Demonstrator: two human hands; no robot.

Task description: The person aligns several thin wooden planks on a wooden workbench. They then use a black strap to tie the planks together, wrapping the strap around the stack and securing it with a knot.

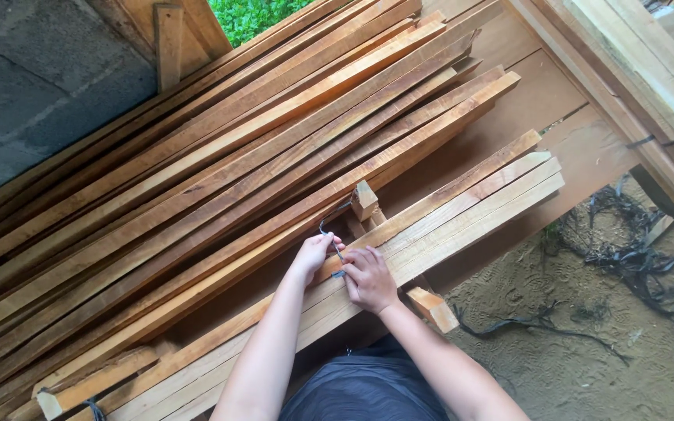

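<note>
My left hand (312, 256) and my right hand (368, 278) meet over a bundle of long pale wooden slats (462, 210) lying diagonally in front of me. Both hands pinch a dark strap (328, 226) that loops up over the bundle near a short wooden block (364, 200). The strap's end sits between the fingers of the two hands. My right palm rests on the top slat.
A large stack of reddish wooden slats (220, 164) fills the left and centre. A wide plank (540, 93) lies under the bundle. Loose black straps (641, 257) lie on the dirt ground at right. A grey block wall (33, 86) stands at upper left.
</note>
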